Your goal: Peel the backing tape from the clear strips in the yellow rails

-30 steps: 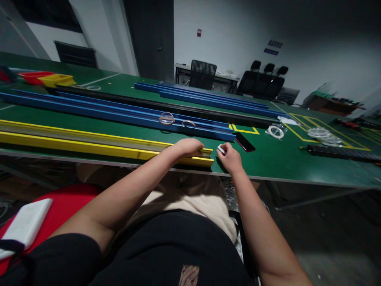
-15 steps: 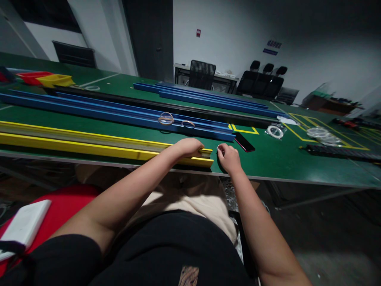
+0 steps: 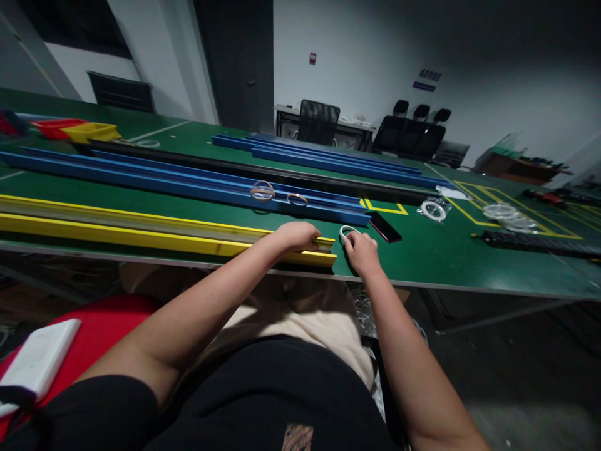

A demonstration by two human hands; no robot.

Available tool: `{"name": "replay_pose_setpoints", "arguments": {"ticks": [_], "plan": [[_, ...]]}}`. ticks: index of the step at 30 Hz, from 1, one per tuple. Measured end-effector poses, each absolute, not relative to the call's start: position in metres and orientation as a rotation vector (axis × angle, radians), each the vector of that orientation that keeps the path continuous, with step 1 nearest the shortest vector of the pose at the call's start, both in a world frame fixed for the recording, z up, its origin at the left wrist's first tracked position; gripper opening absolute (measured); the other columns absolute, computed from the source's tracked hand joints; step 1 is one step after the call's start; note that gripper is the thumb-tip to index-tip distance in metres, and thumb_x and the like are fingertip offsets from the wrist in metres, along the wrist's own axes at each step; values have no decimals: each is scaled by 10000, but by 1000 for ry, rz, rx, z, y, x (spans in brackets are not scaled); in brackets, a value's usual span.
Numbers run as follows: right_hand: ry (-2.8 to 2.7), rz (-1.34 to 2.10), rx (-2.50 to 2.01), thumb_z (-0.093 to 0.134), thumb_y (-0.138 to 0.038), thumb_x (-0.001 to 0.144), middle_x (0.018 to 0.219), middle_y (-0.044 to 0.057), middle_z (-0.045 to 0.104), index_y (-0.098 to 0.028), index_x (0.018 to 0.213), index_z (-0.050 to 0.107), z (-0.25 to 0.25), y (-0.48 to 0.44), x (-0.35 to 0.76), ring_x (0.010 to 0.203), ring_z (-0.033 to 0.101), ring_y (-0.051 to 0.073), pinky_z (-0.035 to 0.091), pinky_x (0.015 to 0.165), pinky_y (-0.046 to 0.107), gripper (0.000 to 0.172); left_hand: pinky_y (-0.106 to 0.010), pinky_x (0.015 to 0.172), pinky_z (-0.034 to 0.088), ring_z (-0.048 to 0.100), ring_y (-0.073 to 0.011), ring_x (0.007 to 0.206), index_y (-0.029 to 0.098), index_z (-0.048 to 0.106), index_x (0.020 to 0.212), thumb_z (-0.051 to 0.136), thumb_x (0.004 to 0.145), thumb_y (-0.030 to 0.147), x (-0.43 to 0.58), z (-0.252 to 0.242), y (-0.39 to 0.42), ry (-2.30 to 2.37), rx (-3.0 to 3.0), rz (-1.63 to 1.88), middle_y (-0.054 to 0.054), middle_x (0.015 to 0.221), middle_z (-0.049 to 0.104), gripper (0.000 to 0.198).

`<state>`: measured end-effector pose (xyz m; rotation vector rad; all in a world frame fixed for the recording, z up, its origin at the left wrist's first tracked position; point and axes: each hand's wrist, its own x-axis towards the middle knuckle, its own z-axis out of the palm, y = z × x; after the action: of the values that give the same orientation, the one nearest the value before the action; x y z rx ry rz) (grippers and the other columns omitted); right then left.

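Bins, red [image 3: 55,127] and yellow [image 3: 92,131], far left. Yellow rail [image 3: 141,228] along near table edge, blue rails [image 3: 188,181] behind with two tape rings [image 3: 263,190]. Left hand [image 3: 297,235] lies closed over yellow rail's right end. Right hand [image 3: 360,250] just beside it, fingers pinching a small white ring [image 3: 345,231] on green table [image 3: 436,250]. Phone [image 3: 385,226] near right; tape rolls [image 3: 432,209] farther right.

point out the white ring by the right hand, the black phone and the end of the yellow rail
white ring [image 3: 346,230], head view, on the ring's upper arc above the fingers
black phone [image 3: 385,227], head view, on the middle of its dark face
yellow rail [image 3: 314,256], head view, on its front face near the right end
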<state>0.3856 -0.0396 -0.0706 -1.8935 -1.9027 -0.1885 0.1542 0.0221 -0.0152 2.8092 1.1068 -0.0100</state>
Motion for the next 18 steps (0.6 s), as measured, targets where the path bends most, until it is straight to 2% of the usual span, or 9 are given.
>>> {"name": "replay_pose_setpoints", "arguments": {"ticks": [6, 11, 18], "plan": [[-1838, -471, -1840, 556, -392, 969, 1159, 103, 635, -245, 966, 735, -66, -49, 379, 1083, 492, 274, 353, 864, 387, 232, -287, 664, 431, 698, -240, 845, 223, 735, 996, 594, 830, 468, 156, -10, 19, 1101, 2812, -40, -103, 983, 758, 328], [-1871, -392, -1726, 493, -387, 998, 1043, 86, 625, -247, 1026, 742, -55, -39, 371, 902, 553, 211, 406, 780, 332, 287, -289, 715, 452, 701, -246, 884, 228, 741, 1010, 600, 822, 445, 158, -11, 20, 1114, 2806, -50, -107, 1014, 758, 319], [-1825, -272, -1542, 528, -343, 974, 1031, 98, 625, -207, 1000, 728, -33, 18, 358, 914, 594, 219, 471, 814, 333, 243, -287, 729, 469, 704, -248, 907, 241, 750, 1027, 593, 833, 465, 156, -12, 21, 1122, 2792, -50, -100, 1015, 765, 336]]}}
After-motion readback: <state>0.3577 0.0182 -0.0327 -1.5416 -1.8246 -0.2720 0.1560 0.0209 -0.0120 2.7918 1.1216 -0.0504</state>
